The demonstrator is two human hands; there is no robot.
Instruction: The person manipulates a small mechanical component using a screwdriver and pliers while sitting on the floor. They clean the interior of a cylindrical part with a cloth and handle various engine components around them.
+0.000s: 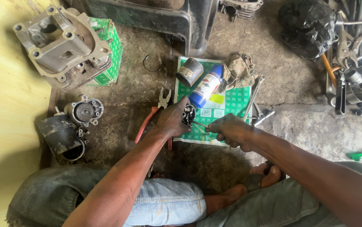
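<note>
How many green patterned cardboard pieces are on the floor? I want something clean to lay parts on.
2: a flattened green sheet under the spray can by both hands, and a green box upper left under the metal engine casting. The tool pile may hide more.

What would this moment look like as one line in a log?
left hand: holds small black round part | right hand: grips thin tool, tip at part | beneath: green printed sheet | nearby: spray can, red-handled pliers

L hand (171,120) grips small black part (188,115); R hand (230,131) pokes it w/ thin tool (200,124) (over green card (235,103)).
</note>
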